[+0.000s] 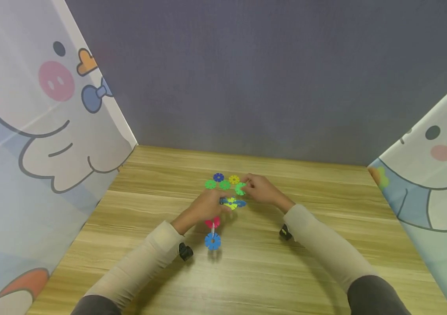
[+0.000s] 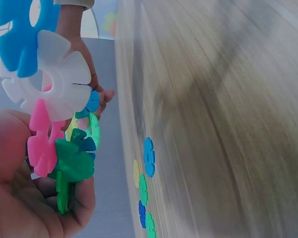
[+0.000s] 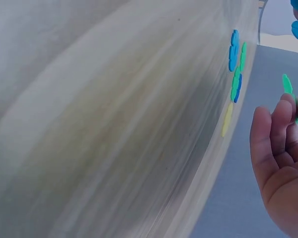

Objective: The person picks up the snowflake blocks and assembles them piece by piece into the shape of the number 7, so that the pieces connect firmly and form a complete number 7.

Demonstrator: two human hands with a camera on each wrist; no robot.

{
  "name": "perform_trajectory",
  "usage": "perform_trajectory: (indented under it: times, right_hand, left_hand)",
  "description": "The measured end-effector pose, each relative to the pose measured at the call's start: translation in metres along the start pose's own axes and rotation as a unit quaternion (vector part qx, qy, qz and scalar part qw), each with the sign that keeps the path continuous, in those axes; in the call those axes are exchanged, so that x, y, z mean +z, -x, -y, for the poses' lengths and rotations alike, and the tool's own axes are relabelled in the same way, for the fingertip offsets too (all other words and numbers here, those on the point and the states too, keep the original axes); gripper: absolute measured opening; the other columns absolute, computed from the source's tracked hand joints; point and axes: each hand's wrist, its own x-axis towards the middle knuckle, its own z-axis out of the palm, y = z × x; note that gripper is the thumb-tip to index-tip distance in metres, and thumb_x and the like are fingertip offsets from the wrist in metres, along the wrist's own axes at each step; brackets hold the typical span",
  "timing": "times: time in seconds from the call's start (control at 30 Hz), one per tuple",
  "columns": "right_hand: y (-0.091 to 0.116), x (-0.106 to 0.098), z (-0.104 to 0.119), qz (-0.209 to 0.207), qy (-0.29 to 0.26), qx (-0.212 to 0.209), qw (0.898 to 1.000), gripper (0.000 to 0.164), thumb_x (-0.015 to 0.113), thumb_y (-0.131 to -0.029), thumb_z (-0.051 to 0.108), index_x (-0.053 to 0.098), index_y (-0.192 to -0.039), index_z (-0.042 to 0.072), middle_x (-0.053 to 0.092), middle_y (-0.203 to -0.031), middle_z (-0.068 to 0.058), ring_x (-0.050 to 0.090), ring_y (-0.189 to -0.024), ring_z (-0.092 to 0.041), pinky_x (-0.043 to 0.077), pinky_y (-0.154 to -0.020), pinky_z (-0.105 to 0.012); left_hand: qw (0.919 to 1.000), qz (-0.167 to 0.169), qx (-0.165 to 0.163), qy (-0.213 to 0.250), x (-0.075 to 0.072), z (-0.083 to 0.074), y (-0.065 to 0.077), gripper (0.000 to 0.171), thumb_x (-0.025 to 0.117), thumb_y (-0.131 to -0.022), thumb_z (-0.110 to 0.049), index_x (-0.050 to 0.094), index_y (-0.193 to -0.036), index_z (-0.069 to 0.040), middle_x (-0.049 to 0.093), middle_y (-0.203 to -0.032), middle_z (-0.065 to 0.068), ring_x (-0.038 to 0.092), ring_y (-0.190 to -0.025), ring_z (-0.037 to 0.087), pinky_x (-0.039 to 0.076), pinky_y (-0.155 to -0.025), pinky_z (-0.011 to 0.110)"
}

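Observation:
My left hand [image 1: 209, 204] grips a linked chain of plastic flower-shaped discs above the table. Towards me, the chain hangs down through a pink disc [image 2: 41, 141] and a white disc [image 2: 64, 79] to a blue disc [image 1: 212, 241]. A dark green disc [image 2: 74, 161] sits against the left fingers. On the chain's other side, a yellow disc [image 1: 231, 203] and another blue disc [image 1: 242, 203] point towards the right hand. My right hand [image 1: 262, 189] pinches a single light green disc [image 1: 239, 189] between thumb and fingertips, raised off the table and apart from the chain.
Loose discs lie flat beyond the hands: a dark blue disc [image 1: 218, 177], a yellow disc [image 1: 234, 179], two green discs, and a light blue disc [image 2: 149, 157]. The wooden table [image 1: 326, 262] meets a grey panel [image 1: 247, 87] behind and cartoon-printed sheets on both sides.

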Motion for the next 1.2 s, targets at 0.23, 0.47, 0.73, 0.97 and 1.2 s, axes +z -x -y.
perform_trajectory:
  times: [0.23,0.47,0.73,0.97,1.2]
  right_hand:
    - [0.015,-0.008,-0.004,0.020,-0.047,0.010,0.999,0.021,0.056,-0.103,0.016,0.062,-0.119,0.005,0.058,-0.066,0.000,0.047,-0.054,-0.012,0.043,-0.050,-0.023]
    - [0.026,-0.015,-0.005,0.038,-0.062,0.018,0.997,0.020,0.054,-0.103,0.015,0.064,-0.117,0.007,0.062,-0.069,-0.008,0.052,-0.057,-0.014,0.044,-0.052,-0.024]
    - [0.034,-0.016,-0.008,0.054,-0.084,0.029,0.995,0.023,0.054,-0.102,0.014,0.063,-0.121,0.006,0.063,-0.071,-0.007,0.057,-0.063,-0.020,0.042,-0.053,-0.025]
    - [0.039,-0.016,-0.007,0.067,-0.111,0.038,0.991,0.020,0.057,-0.102,0.015,0.064,-0.118,0.006,0.062,-0.073,-0.008,0.055,-0.064,-0.017,0.043,-0.054,-0.024]
    - [0.042,-0.015,-0.009,0.075,-0.135,0.028,0.988,0.018,0.057,-0.101,0.011,0.064,-0.114,0.000,0.062,-0.075,-0.003,0.061,-0.070,-0.019,0.061,-0.065,-0.036]
  left_hand:
    - [0.9998,0.000,-0.009,0.018,-0.001,0.000,-0.001,0.048,0.077,-0.091,-0.020,0.065,-0.135,-0.003,0.075,-0.118,0.010,0.046,-0.050,0.005,0.048,-0.055,0.021]
    - [0.9997,-0.001,-0.014,0.022,-0.003,-0.002,-0.001,0.048,0.077,-0.092,-0.020,0.064,-0.136,-0.004,0.074,-0.108,0.007,0.038,-0.047,0.007,0.041,-0.049,0.020]
    - [0.9997,-0.006,-0.014,0.018,-0.003,-0.004,-0.001,0.050,0.077,-0.092,-0.018,0.063,-0.138,-0.004,0.073,-0.124,0.010,0.036,-0.045,0.006,0.041,-0.049,0.019]
    - [0.9996,-0.009,-0.021,0.017,-0.004,-0.005,-0.001,0.049,0.076,-0.092,-0.019,0.063,-0.138,-0.006,0.073,-0.123,0.009,0.032,-0.045,0.006,0.038,-0.048,0.020]
    - [0.9997,-0.011,-0.019,0.012,-0.005,-0.005,-0.001,0.050,0.077,-0.092,-0.020,0.063,-0.138,-0.006,0.069,-0.133,0.012,0.037,-0.049,0.007,0.047,-0.059,0.024]
